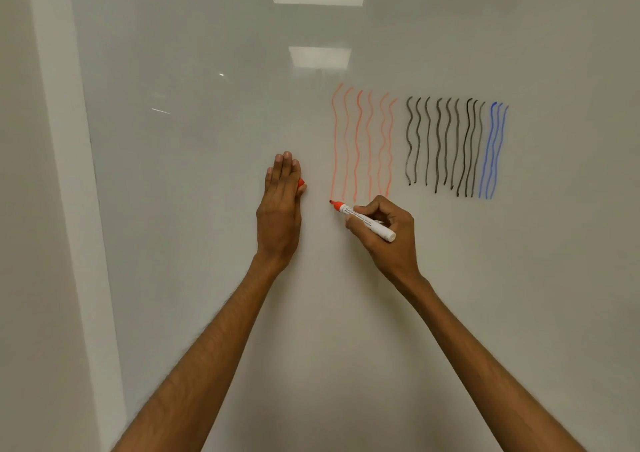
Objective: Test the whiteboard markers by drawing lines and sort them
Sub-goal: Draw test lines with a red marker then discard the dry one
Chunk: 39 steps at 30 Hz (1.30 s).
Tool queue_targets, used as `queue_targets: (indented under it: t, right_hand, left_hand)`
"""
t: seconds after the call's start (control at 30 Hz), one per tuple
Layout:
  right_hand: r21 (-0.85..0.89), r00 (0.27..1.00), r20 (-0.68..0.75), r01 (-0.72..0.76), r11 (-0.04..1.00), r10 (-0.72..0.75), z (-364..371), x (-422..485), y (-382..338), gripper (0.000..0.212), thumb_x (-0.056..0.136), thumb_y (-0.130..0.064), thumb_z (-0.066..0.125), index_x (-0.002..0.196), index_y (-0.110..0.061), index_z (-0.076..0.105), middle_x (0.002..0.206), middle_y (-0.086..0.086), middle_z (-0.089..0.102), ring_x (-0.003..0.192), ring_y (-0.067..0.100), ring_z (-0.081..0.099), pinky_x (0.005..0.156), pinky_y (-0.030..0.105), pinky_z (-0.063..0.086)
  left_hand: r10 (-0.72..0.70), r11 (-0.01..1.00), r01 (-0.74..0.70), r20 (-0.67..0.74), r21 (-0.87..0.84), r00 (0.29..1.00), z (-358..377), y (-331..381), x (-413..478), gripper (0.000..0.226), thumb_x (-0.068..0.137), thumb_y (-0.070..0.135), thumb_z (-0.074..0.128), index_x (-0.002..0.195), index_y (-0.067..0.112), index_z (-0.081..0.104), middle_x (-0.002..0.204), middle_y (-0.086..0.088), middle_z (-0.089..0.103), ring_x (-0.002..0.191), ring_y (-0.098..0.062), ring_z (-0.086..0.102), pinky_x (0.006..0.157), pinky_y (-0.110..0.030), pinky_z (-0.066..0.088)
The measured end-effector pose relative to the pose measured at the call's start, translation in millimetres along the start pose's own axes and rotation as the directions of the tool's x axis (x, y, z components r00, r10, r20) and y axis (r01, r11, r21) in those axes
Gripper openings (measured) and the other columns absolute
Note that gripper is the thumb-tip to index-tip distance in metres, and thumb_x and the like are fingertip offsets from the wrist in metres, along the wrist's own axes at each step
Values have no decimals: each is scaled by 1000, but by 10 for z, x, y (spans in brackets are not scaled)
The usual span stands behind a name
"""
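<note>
1. Two hands up against the whiteboard (207, 174).
2. Right hand (388, 230): fingers clamped on red marker (363, 220), tip at 10 o'clock, touching foot of leftmost faint red line (334, 147).
3. Left hand (278, 209): flat, fingers together, pinning red cap (300, 183).
4. Black lines (446, 143), blue lines (493, 150) toward 3 o'clock.

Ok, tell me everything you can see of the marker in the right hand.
The marker has a white barrel with small dark print, an orange-red collar and a dark tip, uncapped. The right hand grips it mid-barrel, fingers wrapped round, the blunt white end sticking out lower right. It slants up-left, tip at the whiteboard by the bottom of the leftmost faint orange line.
</note>
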State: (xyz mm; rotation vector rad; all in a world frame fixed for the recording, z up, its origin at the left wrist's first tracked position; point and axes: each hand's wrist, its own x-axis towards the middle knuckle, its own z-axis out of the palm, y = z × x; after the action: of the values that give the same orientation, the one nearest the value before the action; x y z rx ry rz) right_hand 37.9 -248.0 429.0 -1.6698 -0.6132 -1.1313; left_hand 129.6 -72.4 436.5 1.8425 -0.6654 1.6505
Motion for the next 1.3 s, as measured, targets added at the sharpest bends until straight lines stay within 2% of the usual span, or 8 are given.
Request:
queue_targets:
  t: [0.17,0.27,0.43,0.6,0.77,1.03,1.17,1.3]
  right_hand:
    - [172,991,-24,-125,977,131,-198,-207,-139,10,85,-6,76,84,-3,67,77,11,69,49,8,53,46,20,41]
    - [225,980,-3,-194,955,200,-279,-412,-158,12,85,-11,75,91,-2,69,81,13,72,41,15,49,39,20,39]
    - [276,904,5,-411,869,427,-318,-744,-113,9,89,-8,69,95,-1,71,83,12,75,38,19,45,38,21,35]
    - [297,810,75,-575,763,581,-272,-1171,15,12,90,-10,67,98,-4,74,82,12,75,39,18,46,40,21,36]
    - [324,689,143,-711,624,711,-227,-1588,110,12,90,-10,66,95,-4,75,81,17,74,40,17,45,41,22,36]
    - [381,613,168,-763,523,772,-302,-1912,139,12,90,-9,63,95,-3,74,73,13,71,41,15,46,42,22,38]
    - [327,607,186,-779,535,772,-332,-2019,162,11,90,-7,63,92,-5,74,73,12,72,42,16,48,43,22,40]
    - [219,596,284,-803,554,751,-303,-2148,175,10,91,-9,65,93,-10,75,77,13,73,45,18,52,46,24,45]
  left_hand:
    - [-99,990,107,85,-91,991,-180,29,-347,46,105,21,41,146,-2,41,155,-12,35,146,-23,30,122,-25,17]
    - [-243,941,271,150,-205,958,-334,174,-619,43,104,20,49,143,1,47,152,-9,40,145,-19,32,120,-20,20]
    - [-416,784,517,327,-345,849,-623,361,-1105,35,94,19,65,128,9,66,132,-2,64,125,-2,54,110,-20,40]
    - [-503,575,719,525,-391,687,-842,530,-1502,27,86,15,75,113,19,73,105,12,73,104,0,67,94,-14,50]
    - [-468,543,758,618,-362,631,-915,652,-1840,28,86,16,75,113,15,74,105,7,75,102,-5,69,92,-15,51]
    - [-465,516,788,662,-337,588,-1004,727,-2195,29,87,15,74,116,13,73,108,4,75,104,-9,69,93,-19,52]
    - [-437,534,783,689,-319,578,-1026,743,-2273,29,87,17,74,115,17,73,108,7,74,104,-7,69,92,-15,51]
    - [-338,619,732,745,-284,575,-1014,774,-2352,29,87,21,72,116,20,71,110,16,70,107,3,64,94,-9,45]
